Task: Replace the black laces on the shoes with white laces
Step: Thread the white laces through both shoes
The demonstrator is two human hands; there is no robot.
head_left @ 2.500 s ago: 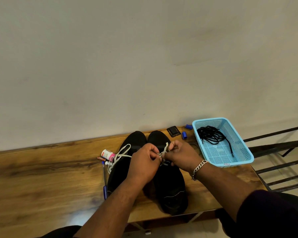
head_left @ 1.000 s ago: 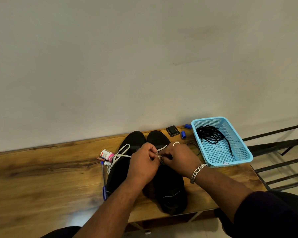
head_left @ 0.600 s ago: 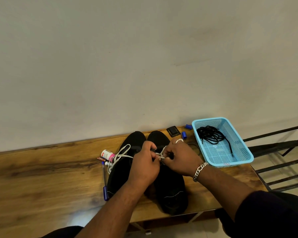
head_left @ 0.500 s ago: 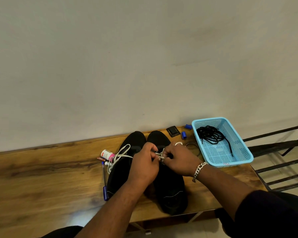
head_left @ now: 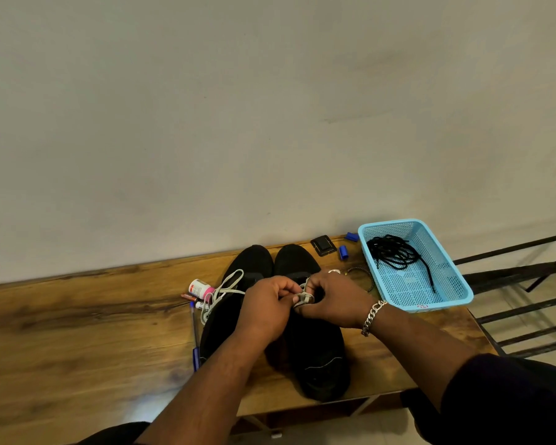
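Both hands — left (head_left: 264, 311), right (head_left: 336, 298) — pinch the white lace (head_left: 303, 297) over the right shoe (head_left: 318, 354); blue basket (head_left: 459, 284) with black laces (head_left: 394, 252) beside.

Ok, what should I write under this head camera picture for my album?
Both hands, left hand and right hand, pinch a white lace over black shoes; black laces lie in a blue plastic basket.
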